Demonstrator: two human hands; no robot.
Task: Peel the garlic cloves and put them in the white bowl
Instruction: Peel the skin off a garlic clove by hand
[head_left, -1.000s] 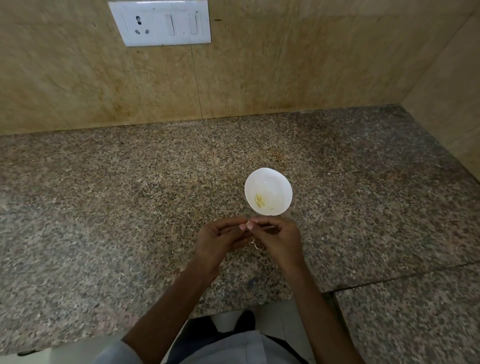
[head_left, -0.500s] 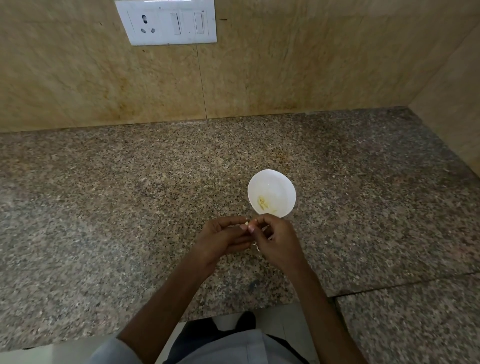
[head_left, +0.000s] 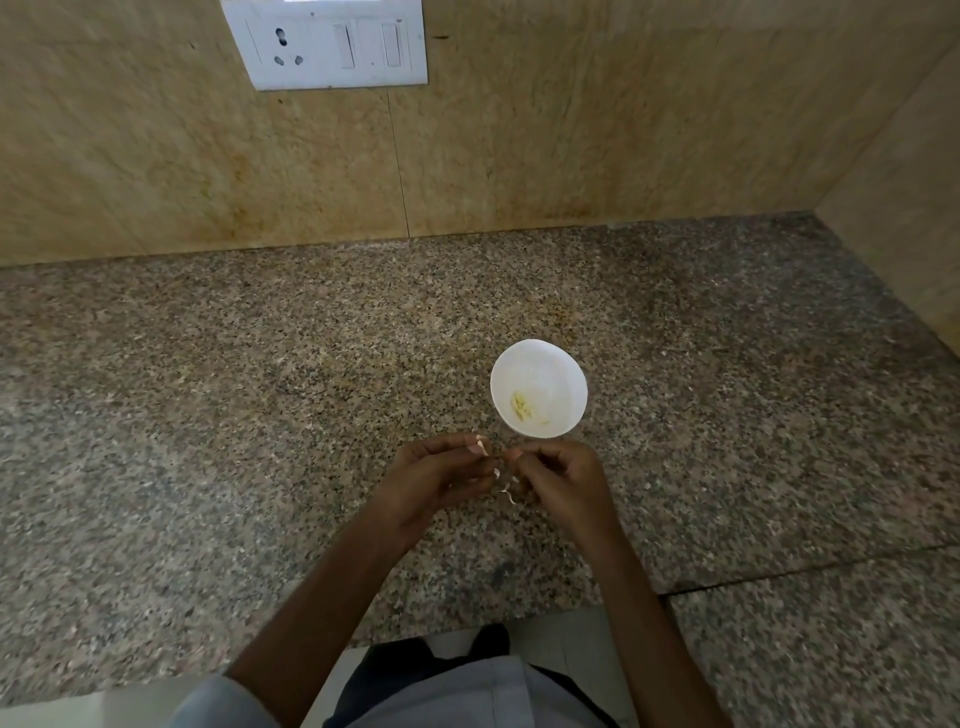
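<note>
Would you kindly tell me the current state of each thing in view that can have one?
left hand: fingers curled, pinching the garlic clove.
right hand: fingers curled, pinching the peel.
garlic clove: mostly hidden between the fingertips.
peel: thin strip, dangling between the hands.
bowl: upright on the counter, a few peeled pieces inside.
socket: nothing plugged in.

Speckled brown-grey granite countertop (head_left: 208, 415), seam (head_left: 779, 574) crossing its near right part, faint yellowish stain (head_left: 561, 312) toward the back. Beige marbled wall tiles (head_left: 623, 130) behind with a vertical grout line (head_left: 397, 156); side wall (head_left: 904, 208) at right. White switch plate (head_left: 332, 44) up on the wall: three-pin socket (head_left: 285, 49), two rocker switches (head_left: 345, 45). Pale floor (head_left: 571, 639) below the counter edge.
</note>
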